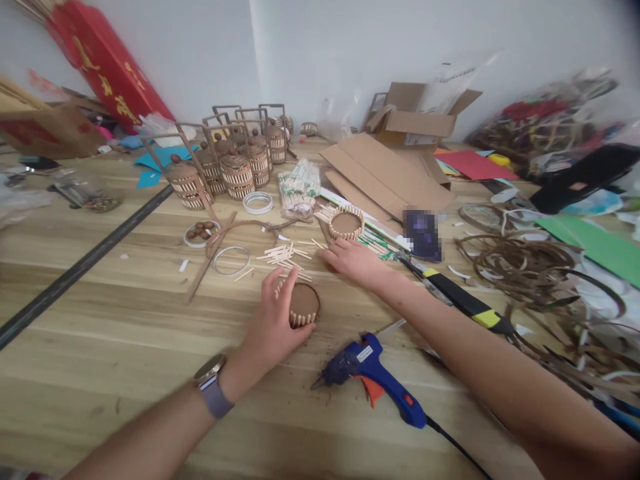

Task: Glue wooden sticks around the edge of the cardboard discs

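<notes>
My left hand (pixel 277 310) curves around a small round brown base (pixel 304 301), thumb on its near side and fingers on its far left side. Short wooden sticks stand upright along part of the base's rim. Farther off, my right hand (pixel 353 261) reaches low over the table, its fingers extended at the right end of a loose pile of wooden sticks (pixel 283 255). Its fingertips are partly hidden, and I see no stick held in them. Just beyond these fingers is a second round base (pixel 346 223), ringed with upright sticks. A blue glue gun (pixel 373 370) lies nearer me.
Several lidded stick baskets (pixel 237 172) with tall handles stand at the back left. A utility knife (pixel 465 300) lies under my right forearm. Coiled brown strips (pixel 520 257) crowd the right side. Cardboard sheets (pixel 375 170) lie behind; a dark bar (pixel 85 263) crosses the left.
</notes>
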The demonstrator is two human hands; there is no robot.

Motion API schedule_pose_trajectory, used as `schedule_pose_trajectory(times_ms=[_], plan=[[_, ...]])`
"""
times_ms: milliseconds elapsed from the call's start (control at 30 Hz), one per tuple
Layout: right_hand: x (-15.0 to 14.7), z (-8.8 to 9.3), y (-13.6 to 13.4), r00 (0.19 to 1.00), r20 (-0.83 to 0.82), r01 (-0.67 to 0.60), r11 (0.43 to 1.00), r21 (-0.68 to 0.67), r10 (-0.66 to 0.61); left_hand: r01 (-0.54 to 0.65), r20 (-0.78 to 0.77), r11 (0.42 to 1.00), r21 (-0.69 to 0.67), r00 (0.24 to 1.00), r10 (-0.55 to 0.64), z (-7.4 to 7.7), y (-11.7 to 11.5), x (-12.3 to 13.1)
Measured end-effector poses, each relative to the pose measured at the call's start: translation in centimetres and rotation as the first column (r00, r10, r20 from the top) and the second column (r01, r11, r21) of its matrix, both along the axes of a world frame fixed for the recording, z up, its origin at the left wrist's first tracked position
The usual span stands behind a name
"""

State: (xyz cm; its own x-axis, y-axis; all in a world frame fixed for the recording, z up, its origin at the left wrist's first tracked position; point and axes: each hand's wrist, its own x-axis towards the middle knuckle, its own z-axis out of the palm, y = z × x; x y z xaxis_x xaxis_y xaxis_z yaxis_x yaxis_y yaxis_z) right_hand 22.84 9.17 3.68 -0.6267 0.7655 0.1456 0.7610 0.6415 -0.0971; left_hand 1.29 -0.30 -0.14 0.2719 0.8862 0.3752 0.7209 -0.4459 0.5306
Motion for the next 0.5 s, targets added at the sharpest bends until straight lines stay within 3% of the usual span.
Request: schedule_pose_trajectory(times_ms=[167, 267, 400, 500], plan=[[0.1, 0.9, -4.1, 0.963, -0.237, 0.092, 0.984, -0.152, -0.127, -0.009, 0.010, 1.000, -0.016, 1.000, 0.010, 0.0, -0.1, 0.0], [-0.4, 1.3, -6.7, 0.934, -0.325, 0.043, 0.952, -0.304, -0.146, 0.003, 0.018, 1.000, 0.000, 1.000, -0.003, 0.0, -0.1, 0.0], [-1.1, 1.3, -8.3, 0.860, -0.446, -0.027, 0.851, -0.524, -0.248, 0.008, 0.005, 1.000, 0.012, 1.000, -0.008, 0.0, 0.0, 0.0], [-1.5, 1.0, -8.5, 0.844, -0.467, -0.044, 0.833, -0.551, -0.264, 0.006, 0.000, 1.000, 0.016, 1.000, -0.006, 0.1, 0.0, 0.0]])
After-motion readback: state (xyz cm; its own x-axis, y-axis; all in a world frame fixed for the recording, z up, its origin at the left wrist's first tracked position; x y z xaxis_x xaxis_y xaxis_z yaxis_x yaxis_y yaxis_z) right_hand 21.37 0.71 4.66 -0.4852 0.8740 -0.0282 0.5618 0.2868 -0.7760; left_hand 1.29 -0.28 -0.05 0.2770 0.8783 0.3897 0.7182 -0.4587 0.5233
